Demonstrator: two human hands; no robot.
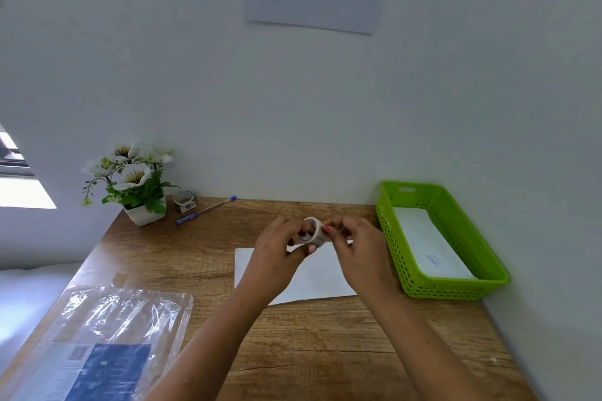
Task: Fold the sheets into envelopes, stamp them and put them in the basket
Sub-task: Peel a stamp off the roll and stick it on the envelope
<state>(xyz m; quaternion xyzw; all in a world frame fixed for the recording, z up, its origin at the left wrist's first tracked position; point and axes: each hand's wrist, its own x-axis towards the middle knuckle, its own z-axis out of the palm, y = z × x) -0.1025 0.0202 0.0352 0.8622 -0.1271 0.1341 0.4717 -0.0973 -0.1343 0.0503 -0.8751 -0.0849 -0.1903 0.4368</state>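
A white folded sheet (pixel 312 280) lies flat on the wooden desk (pixel 325 352), partly hidden under my arms. Above it my left hand (pixel 277 247) grips a small roll of stamp tape (pixel 313 231), fingers curled round it. My right hand (pixel 355 244) pinches the roll's right edge with thumb and fingertips. The green plastic basket (pixel 456 286) stands at the right against the wall. A white folded envelope (pixel 430 244) with a blue pen mark lies inside it.
A potted white flower plant (pixel 133 185) stands at the back left. Beside it are a second tape roll (pixel 184 198) and a blue pen (pixel 205 212). A clear plastic sleeve with a blue label (pixel 107 345) lies at the front left. The wall borders the desk's back and right.
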